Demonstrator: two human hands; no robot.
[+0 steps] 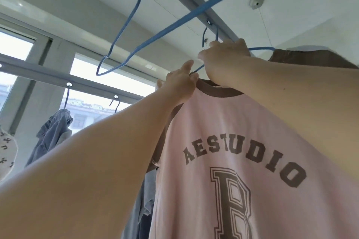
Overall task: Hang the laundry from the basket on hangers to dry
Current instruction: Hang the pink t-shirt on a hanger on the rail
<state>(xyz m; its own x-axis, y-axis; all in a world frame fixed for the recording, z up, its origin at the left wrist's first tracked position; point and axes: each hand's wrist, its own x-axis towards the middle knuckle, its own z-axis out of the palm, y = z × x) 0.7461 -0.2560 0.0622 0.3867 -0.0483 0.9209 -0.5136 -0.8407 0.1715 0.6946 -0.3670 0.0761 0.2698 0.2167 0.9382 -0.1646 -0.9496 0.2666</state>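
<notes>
Pink T-shirt [242, 141] (brown collar) hangs on blue hanger [261, 48].

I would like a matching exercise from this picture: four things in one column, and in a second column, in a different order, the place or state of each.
Things:
1. pink T-shirt
2. empty blue hanger
3. denim garment
4. right hand

Places or states:
A. hangs by the window, at the left
B. grips a blue hanger's wire just under its hook
C. hangs from the rail overhead, with nothing on it
D. held up at its brown collar by both hands

Pairs: 1-D, 2-C, 3-A, 4-B
</notes>
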